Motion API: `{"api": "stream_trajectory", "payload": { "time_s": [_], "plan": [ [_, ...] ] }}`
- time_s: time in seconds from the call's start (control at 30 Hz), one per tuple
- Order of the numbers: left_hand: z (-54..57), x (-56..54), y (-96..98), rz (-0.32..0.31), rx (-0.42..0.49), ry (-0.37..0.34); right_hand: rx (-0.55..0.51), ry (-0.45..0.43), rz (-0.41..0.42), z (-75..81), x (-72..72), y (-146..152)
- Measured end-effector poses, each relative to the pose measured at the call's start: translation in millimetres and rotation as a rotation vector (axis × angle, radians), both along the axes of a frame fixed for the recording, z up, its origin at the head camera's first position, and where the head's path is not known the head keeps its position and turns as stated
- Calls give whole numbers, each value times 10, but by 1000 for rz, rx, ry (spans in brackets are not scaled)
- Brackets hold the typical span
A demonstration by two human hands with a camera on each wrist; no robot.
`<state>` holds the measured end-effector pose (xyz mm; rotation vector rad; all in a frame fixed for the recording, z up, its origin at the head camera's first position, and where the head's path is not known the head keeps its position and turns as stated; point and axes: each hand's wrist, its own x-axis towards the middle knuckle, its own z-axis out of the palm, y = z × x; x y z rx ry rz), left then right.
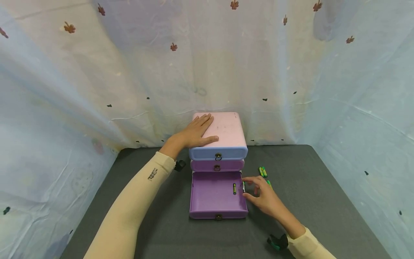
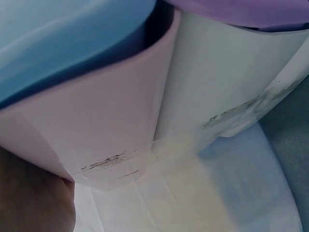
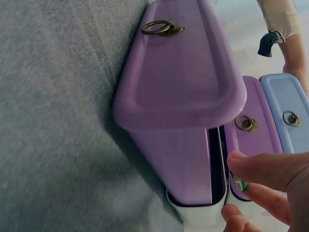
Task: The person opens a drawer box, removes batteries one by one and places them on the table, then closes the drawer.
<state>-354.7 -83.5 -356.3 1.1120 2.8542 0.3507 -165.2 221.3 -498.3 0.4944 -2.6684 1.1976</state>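
A small drawer cabinet (image 1: 228,131) with a pink top stands at the back of the table. My left hand (image 1: 195,133) rests on that top with fingers spread. The lowest purple drawer (image 1: 207,194) is pulled out; one green-and-black battery (image 1: 234,189) lies inside it on the right. Over the drawer's right edge, my right hand (image 1: 266,198) pinches another battery (image 1: 244,186) between thumb and fingers. The right wrist view shows the held battery (image 3: 239,183) partly covered by the thumb.
Two batteries (image 1: 262,172) lie side by side on the dark table (image 1: 307,194), right of the cabinet. Another battery (image 1: 269,183) is partly hidden behind my right hand. The blue upper drawer (image 1: 203,154) and purple middle drawer (image 1: 202,166) are pushed in. A patterned cloth (image 1: 210,72) hangs behind.
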Motion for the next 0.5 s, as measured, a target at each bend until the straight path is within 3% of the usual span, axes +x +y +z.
{"api": "stream_trajectory", "payload": {
  "time_s": [0.5],
  "plan": [
    [19,14,3,4,-11,-2,18,84,46,-81,88,298]
  ]
}}
